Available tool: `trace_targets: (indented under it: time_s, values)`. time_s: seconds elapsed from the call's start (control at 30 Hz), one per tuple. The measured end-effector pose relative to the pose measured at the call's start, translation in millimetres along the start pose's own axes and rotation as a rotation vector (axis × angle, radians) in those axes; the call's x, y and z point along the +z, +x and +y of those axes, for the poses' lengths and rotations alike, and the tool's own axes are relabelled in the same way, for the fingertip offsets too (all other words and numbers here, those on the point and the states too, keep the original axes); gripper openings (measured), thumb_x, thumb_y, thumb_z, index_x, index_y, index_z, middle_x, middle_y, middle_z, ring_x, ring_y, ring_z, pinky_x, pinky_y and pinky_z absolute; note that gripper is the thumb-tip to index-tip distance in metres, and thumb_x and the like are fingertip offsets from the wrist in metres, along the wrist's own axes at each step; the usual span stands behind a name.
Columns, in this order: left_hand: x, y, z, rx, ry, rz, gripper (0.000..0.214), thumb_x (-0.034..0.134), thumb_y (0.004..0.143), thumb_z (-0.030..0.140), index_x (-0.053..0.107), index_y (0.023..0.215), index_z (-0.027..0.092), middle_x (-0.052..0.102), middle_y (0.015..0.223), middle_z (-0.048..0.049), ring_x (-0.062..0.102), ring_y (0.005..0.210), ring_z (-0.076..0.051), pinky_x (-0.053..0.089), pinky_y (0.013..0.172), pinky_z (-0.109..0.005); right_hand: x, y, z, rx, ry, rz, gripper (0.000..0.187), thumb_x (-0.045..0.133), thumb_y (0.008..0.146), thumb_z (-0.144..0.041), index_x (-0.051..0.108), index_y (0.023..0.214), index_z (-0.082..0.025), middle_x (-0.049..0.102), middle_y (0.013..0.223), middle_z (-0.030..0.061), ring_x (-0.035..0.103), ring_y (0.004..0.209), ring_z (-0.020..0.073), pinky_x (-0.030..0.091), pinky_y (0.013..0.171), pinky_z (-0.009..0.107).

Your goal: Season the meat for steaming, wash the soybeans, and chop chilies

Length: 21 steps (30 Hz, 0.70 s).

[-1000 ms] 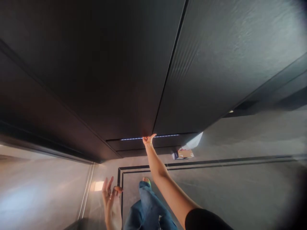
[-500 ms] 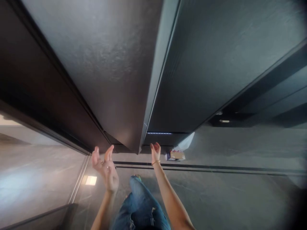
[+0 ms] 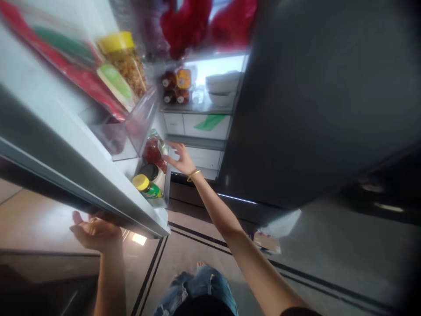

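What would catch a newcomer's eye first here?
The white open refrigerator door fills the left, its upper shelf holding a yellow-lidded clear jar. The left hand grips the door's lower edge, while the right hand reaches, fingers spread, toward a clear packet of red contents in the lower door bin.

I have just one view, from the camera worn on the head. It faces forward and steeply down, very near the open grey refrigerator door (image 3: 82, 153) on the left, and looks past it into the lit white refrigerator interior (image 3: 205, 125). The brown tiled floor (image 3: 187, 250) and blue denim knees (image 3: 200, 285) sit along the bottom edge.
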State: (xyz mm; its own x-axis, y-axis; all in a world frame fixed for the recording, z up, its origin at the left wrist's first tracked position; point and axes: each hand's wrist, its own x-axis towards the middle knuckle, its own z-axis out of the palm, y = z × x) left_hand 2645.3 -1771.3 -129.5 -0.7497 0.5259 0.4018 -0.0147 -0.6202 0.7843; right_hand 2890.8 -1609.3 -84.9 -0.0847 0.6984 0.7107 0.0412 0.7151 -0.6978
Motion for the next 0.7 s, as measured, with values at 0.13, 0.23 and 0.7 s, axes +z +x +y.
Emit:
trace_targets:
  time_s: [0.13,0.23,0.7]
  values:
    - [-5.7,19,0,0.061,-0.197,0.144,0.048,0.059,0.079,0.053,0.045,0.115,0.024,0.052,0.100,-0.0025,0.057,0.093,-0.015,0.052,0.078,-0.028,49,48,16,-0.005,-0.142,-0.096,0.077,0.078,0.061,-0.058,0.054,0.124,-0.021,0.056,0.115,0.0107,0.046,0.118,0.0310,0.037,0.104,0.053]
    - [-2.7,28,-6,0.017,-0.205,0.200,0.051,0.058,0.082,0.052,0.041,0.121,0.024,0.049,0.108,-0.0050,0.057,0.098,-0.016,0.052,0.078,-0.028,78,68,22,0.045,-0.194,-0.069,0.077,0.083,0.054,-0.055,0.055,0.116,-0.019,0.055,0.111,0.0117,0.046,0.118,0.0339,0.038,0.101,0.055]
    - [4.0,33,-21,0.179,-0.035,0.298,0.059,0.048,0.081,0.069,0.035,0.128,0.036,0.036,0.128,-0.0059,0.052,0.101,-0.017,0.046,0.076,-0.029,21,10,-39,-0.063,0.433,0.506,0.036,0.076,0.068,-0.038,0.057,0.094,-0.023,0.060,0.087,-0.0001,0.062,0.079,0.0176,0.055,0.085,0.044]
